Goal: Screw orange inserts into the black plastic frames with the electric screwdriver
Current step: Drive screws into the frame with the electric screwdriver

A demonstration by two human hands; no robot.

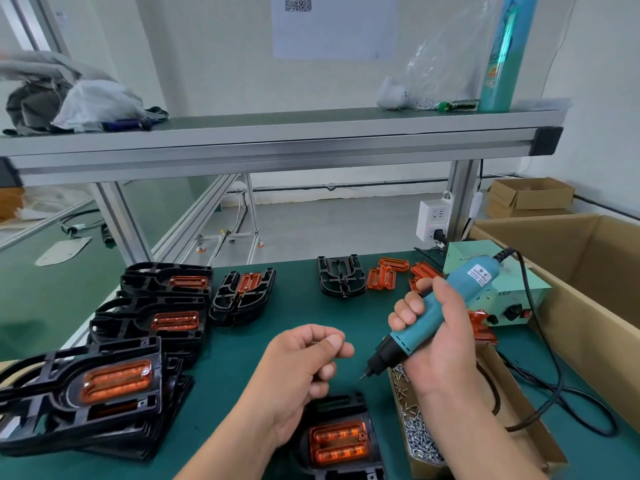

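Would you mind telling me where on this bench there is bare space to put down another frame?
Bare mat lies between the middle frame stack and the lone black frame, and on toward the left hand. The right is crowded: screw tray, cable, power box.

Left hand (304, 365) raised, fingers (311, 332) pinched, right hand (436, 341) gripping screwdriver (479, 273)

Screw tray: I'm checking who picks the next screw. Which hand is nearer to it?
Right. The right hand, gripping the electric screwdriver, is over the far end of the screw tray; the left hand is off to its left, apart.
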